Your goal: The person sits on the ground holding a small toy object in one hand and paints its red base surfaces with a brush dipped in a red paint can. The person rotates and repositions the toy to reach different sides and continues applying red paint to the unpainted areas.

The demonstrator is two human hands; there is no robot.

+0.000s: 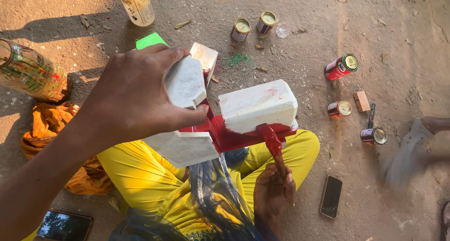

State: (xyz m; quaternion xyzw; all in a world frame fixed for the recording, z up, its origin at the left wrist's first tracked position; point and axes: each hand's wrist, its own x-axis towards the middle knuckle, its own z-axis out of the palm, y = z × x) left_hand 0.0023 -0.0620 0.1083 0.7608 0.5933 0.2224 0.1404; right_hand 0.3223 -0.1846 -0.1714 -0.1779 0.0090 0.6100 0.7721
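Red paint: coated the brush and the white block piece.
Left hand: clasped the piece's top.
Right hand: fingers wrapped around the brush handle.

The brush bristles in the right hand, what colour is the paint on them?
Red, seen in the head view: the brush in the right hand is coated with red paint.

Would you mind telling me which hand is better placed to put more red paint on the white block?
The right hand: it grips the red-loaded paintbrush, whose tip touches the white block. The left hand is occupied gripping the block from above.
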